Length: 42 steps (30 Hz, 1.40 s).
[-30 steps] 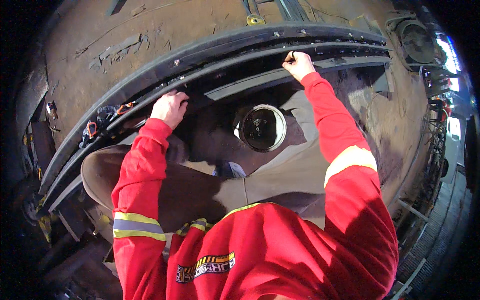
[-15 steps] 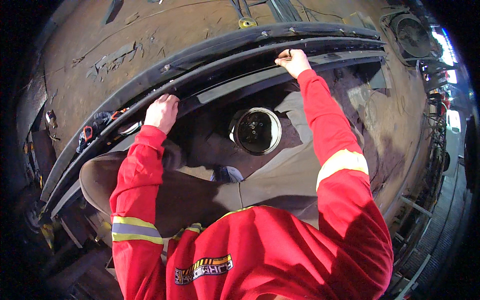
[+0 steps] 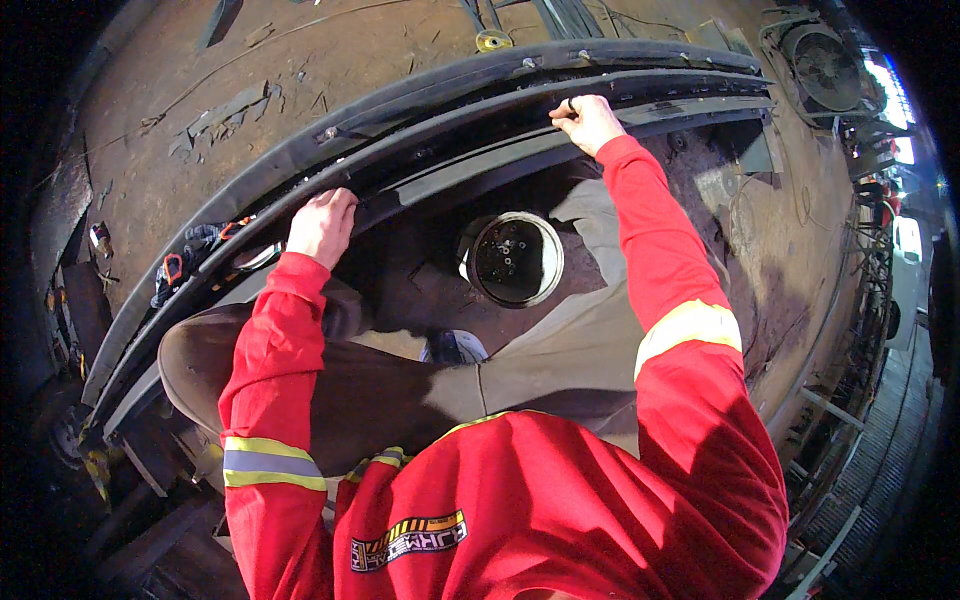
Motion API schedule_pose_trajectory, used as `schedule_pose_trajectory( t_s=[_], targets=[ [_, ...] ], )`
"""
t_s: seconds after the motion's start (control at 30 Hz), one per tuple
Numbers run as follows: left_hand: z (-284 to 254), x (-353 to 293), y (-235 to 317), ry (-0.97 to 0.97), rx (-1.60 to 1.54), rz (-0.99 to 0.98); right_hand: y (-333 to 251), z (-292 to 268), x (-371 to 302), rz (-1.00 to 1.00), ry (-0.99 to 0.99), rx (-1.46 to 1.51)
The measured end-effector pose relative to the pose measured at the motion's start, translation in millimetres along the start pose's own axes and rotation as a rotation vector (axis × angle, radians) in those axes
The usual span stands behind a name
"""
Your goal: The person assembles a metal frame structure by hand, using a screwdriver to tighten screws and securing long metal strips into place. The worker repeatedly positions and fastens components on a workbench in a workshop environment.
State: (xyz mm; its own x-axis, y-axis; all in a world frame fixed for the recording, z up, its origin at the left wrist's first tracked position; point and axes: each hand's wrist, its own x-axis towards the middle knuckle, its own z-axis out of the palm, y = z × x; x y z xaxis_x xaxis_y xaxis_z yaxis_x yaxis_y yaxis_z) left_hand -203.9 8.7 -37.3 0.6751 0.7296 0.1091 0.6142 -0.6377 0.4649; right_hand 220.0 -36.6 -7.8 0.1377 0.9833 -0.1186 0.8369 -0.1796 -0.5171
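From the wearer's head, my fisheye view looks down, close above the red sleeves (image 3: 272,365), reaching the far floor (image 3: 390,40).

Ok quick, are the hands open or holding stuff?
Left hand: curled at a curved dark bar; grip can't be told.
Right hand: pinched closed; can't tell if holding anything.

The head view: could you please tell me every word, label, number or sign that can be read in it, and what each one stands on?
Rectangular black, white and yellow-striped patch on the red top: bears lettering, which I won't copy out; its smallest print is too small to read.
Curved dark beams: no lettering that I can make out.
Round container: none that I can make out.
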Motion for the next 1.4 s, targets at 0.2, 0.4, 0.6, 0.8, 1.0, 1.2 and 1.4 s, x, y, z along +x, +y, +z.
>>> schedule_pose_trajectory(
  t_s=[0.2,0.4,0.6,0.8,1.0,1.2,1.4],
  targets=[
    [-4,1,2,-0.028,-0.02,0.019,-2,3,-2,0.016,0.014,0.0],
    [-9,4,4,-0.062,-0.104,0.036,21,22,-11,0.061,0.134,0.216],
    [-9,1,-1,-0.07,-0.102,0.045,21,21,-18,-0.158,0.157,0.136],
    [-8,6,-2,-0.106,-0.313,-0.17,21,13,-25,-0.124,0.058,-0.02],
    [-15,-1,0,-0.11,-0.358,-0.231,32,20,-16,-0.008,-0.011,0.032],
    [-13,3,1,-0.145,-0.326,-0.213,39,23,-20,0.115,-0.091,0.072],
    [-11,2,2,-0.134,-0.304,-0.216,-27,7,-33,0.033,-0.051,-0.076]
  ],
)
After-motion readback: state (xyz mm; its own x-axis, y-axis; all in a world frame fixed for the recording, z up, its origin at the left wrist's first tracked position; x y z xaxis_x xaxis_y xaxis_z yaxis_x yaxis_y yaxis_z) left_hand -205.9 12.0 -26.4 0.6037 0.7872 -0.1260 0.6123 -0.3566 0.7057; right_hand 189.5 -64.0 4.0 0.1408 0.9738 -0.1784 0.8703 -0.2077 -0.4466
